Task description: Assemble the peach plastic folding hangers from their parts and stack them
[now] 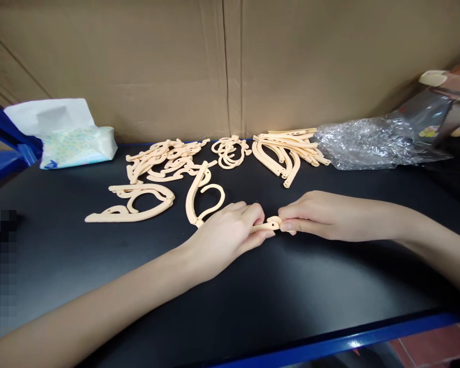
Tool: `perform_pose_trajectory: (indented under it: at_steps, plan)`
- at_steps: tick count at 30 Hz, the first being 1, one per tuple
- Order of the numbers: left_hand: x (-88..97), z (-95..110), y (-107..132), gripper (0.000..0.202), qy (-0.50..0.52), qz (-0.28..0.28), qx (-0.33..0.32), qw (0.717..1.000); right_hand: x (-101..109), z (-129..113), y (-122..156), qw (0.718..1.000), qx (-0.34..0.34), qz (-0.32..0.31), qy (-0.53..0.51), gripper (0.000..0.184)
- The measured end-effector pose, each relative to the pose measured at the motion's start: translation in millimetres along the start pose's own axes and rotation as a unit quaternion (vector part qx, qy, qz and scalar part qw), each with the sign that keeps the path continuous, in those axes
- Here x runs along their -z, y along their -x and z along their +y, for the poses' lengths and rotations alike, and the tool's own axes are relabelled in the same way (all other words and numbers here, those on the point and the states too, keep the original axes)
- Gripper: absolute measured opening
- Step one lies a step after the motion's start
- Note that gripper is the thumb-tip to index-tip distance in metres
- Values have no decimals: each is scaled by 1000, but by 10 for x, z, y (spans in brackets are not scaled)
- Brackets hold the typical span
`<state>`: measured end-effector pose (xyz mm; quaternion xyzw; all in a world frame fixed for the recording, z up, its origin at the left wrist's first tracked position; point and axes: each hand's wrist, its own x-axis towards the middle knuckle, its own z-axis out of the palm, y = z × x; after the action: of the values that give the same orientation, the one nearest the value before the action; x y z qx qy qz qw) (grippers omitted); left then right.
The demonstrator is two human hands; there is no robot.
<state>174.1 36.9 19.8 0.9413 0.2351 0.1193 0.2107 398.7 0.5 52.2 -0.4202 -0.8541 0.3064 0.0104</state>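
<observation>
My left hand [230,232] and my right hand [314,213] meet in the middle of the black table [230,306], both pinched on one small cream plastic hanger part [271,224] between their fingertips. A cream hook piece [203,197] lies just behind my left hand, its lower end hidden by my knuckles. Further left lies an assembled cream hanger [134,204]. Behind it sits a pile of hook parts [164,161], a small heap of rings [230,151] and a stack of curved arms [287,151].
A brown cardboard wall [230,66] closes the back. A pack of tissues [67,138] sits at the back left by a blue frame [7,138]. A crumpled clear plastic bag [371,140] lies at the back right. The table's blue front edge [348,340] runs at lower right.
</observation>
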Motion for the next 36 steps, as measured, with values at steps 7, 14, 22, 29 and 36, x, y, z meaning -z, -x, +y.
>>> perform_pose_trajectory:
  at_steps: [7,14,22,29,36]
  plan:
    - [5,2,-15,23,-10,0,5,1000,-32,-98,38,996,-31,26,74,36]
    - [-2,-13,-10,20,-3,3,1,1000,-44,-167,44,991,-40,26,124,34]
    - [-8,-63,-16,24,36,18,-12,999,-26,-76,25,999,-24,-23,18,36]
    - [-5,-31,-7,15,31,34,-33,998,-18,-67,4,997,-53,33,34,28]
    - [-14,-49,29,19,-46,16,-86,995,34,71,17,984,37,101,140,12]
